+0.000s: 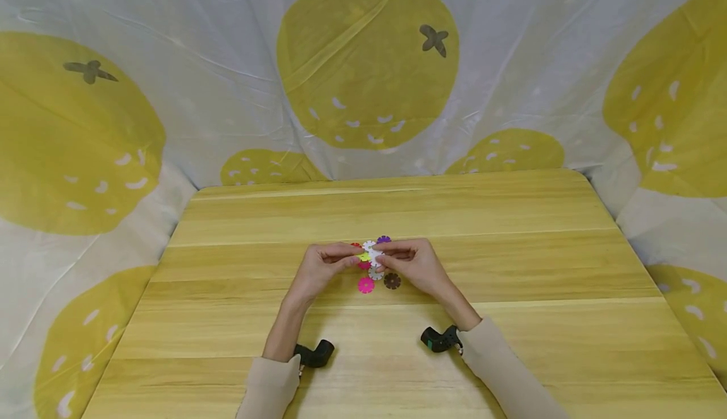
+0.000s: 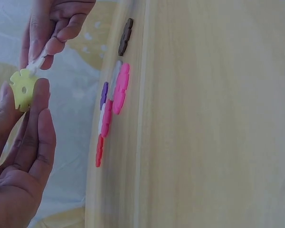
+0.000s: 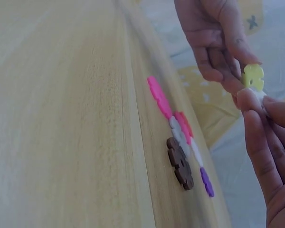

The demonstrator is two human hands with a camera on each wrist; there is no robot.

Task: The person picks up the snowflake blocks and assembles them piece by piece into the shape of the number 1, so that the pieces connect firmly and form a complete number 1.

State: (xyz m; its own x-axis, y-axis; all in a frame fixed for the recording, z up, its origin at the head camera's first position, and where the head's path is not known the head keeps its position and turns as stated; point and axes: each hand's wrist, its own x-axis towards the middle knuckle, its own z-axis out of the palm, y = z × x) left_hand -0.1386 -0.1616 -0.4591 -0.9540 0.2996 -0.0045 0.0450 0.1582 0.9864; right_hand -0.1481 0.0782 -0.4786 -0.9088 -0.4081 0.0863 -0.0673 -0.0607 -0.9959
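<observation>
My left hand (image 1: 315, 272) pinches a yellow notched plastic disc (image 2: 21, 100) between thumb and fingertips. A white notched disc (image 1: 374, 257) is pinched by my right hand (image 1: 419, 267). In both wrist views the two discs meet edge to edge, held above the table; fingers hide most of the white one. On the table below lie more notched discs: a bright pink one (image 1: 366, 285), a brown one (image 1: 392, 281), a grey-white one (image 1: 375, 274) and a purple one (image 1: 384, 240). Partly covered by the hands in the head view are a deep pink disc (image 3: 183, 127) and a red disc (image 2: 99, 152).
The wooden table (image 1: 227, 318) ends at a far edge just beyond the discs, where a white cloth (image 1: 511, 47) with yellow fruit prints hangs. Black wrist cameras stick out at the left wrist (image 1: 315, 354) and right wrist (image 1: 440, 339).
</observation>
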